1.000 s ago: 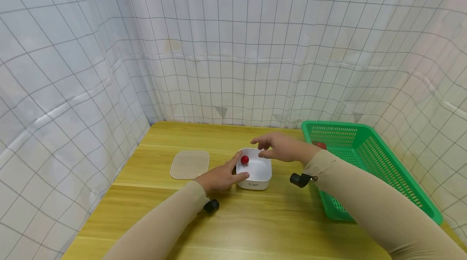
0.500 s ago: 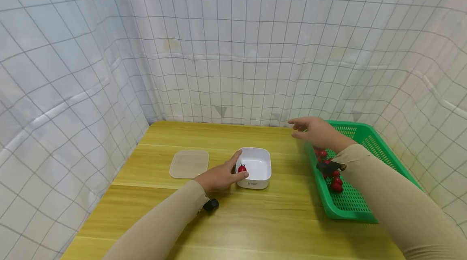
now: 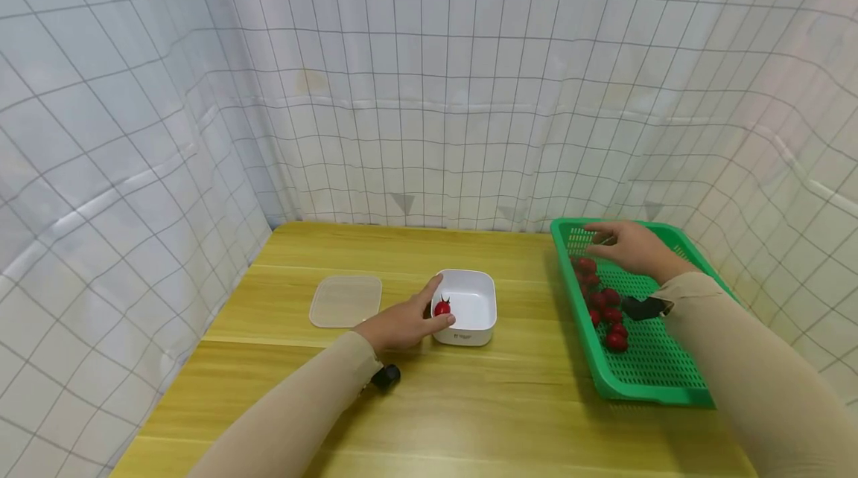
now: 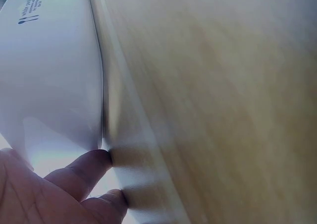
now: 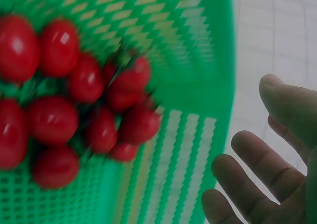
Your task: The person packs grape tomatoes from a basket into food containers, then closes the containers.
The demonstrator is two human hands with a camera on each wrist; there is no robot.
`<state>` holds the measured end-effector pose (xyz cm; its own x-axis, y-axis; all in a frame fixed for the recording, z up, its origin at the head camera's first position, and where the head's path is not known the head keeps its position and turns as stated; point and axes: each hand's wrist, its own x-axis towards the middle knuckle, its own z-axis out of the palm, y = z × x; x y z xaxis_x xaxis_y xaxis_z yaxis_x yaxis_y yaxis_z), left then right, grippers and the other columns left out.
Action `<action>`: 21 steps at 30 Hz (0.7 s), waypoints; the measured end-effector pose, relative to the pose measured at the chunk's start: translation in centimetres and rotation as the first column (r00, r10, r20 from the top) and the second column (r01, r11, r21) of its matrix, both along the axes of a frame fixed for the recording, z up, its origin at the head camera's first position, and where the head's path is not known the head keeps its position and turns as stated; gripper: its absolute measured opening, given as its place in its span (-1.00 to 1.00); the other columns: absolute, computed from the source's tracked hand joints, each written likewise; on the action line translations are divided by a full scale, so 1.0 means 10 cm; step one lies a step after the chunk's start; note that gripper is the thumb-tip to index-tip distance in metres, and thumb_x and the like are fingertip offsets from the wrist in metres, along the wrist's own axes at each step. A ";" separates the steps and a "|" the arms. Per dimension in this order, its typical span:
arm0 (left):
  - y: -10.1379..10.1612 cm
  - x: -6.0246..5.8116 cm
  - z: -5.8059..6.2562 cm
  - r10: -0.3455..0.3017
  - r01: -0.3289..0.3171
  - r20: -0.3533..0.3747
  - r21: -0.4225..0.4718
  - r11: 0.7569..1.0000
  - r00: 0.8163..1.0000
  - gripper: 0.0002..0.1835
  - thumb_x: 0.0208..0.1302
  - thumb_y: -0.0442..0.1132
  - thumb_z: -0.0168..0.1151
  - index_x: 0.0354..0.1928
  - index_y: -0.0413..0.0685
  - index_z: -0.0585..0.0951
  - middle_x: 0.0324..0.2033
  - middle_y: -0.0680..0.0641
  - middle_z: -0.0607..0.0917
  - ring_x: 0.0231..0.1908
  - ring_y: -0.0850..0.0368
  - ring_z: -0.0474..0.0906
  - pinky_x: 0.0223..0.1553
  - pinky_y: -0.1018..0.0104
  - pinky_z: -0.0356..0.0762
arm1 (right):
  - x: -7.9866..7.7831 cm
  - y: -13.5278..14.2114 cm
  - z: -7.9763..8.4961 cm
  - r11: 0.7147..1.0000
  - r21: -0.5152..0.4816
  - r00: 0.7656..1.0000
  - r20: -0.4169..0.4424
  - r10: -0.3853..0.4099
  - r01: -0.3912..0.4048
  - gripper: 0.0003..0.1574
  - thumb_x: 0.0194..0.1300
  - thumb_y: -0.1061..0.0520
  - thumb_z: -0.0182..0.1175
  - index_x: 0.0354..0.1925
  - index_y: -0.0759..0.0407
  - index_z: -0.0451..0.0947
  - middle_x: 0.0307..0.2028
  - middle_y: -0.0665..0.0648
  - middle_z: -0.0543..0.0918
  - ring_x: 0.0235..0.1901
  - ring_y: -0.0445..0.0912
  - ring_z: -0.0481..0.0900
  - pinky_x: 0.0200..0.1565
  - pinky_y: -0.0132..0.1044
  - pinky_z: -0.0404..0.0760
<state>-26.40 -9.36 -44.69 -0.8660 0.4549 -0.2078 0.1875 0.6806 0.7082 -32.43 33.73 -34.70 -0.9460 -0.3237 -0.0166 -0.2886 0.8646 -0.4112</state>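
Note:
A white square food box (image 3: 476, 314) stands on the table with one cherry tomato (image 3: 442, 307) inside, near its left wall. My left hand (image 3: 405, 323) holds the box at its left side, thumb over the rim and fingers along the outer wall. In the left wrist view, fingertips (image 4: 106, 157) lie low by the box wall (image 4: 54, 70). Over the far part of the green basket (image 3: 606, 381) hovers my right hand (image 3: 633, 247), with nothing in it. Several cherry tomatoes (image 3: 611, 314) lie along the basket's left side; the right wrist view shows these tomatoes (image 5: 53, 119) apart from the spread fingers.
A flat translucent lid (image 3: 345, 301) lies on the wooden table (image 3: 462, 411) to the left of the box. White grid-patterned curtains (image 3: 429, 113) enclose the table's back and sides. The basket's raised rim (image 3: 583, 336) stands to the right of the box.
My right hand has moved from above the box rightward to over the basket, uncovering the tomatoes there. The tomato in the box has shifted toward the front. The left hand stays in place.

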 end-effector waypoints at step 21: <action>-0.02 -0.03 -0.03 -0.006 0.006 0.002 0.010 1.000 1.000 0.00 0.51 0.33 0.11 0.72 0.36 -0.23 0.67 -0.10 0.13 0.55 -0.11 0.28 0.55 -0.13 0.24 | 0.01 0.55 -0.40 0.995 0.100 0.983 0.184 -0.001 -0.018 -0.29 0.48 0.07 0.30 0.45 0.35 0.42 0.08 0.41 0.73 0.12 0.43 0.63 0.06 0.31 0.63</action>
<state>-26.70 -9.54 -44.97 -0.8628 0.4620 -0.2054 0.1900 0.6727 0.7151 -32.29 39.24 -38.72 -0.9211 -0.3195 -0.2223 -0.2238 0.9020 -0.3691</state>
